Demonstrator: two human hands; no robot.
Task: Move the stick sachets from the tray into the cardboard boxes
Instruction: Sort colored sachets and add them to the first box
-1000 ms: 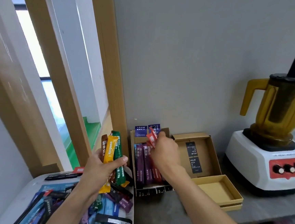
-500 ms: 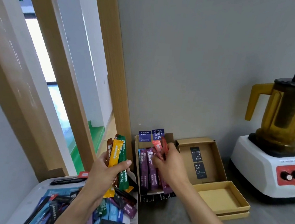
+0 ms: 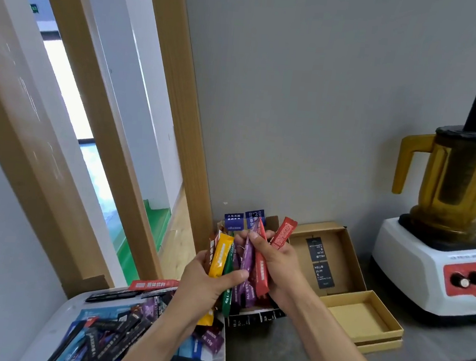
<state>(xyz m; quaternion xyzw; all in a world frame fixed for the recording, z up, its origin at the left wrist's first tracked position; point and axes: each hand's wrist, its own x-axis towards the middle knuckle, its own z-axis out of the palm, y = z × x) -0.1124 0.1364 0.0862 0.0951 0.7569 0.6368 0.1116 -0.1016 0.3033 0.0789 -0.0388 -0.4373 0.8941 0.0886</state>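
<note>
- while the left hand (image 3: 203, 288) grips a fan of sachets (image 3: 220, 255) as ready stock,
- the right hand (image 3: 279, 266) pinches red sachets (image 3: 260, 268) above the cardboard box (image 3: 256, 316), probably to slot them in.

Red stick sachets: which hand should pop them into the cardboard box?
Probably right. The right hand grips the red stick sachets close to the open brown cardboard box; the left hand is busy holding a yellow, green and brown sachet bundle.

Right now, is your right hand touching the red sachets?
Touching. The head view shows the right hand with fingers curled round the red sachets, no gap visible.
</note>
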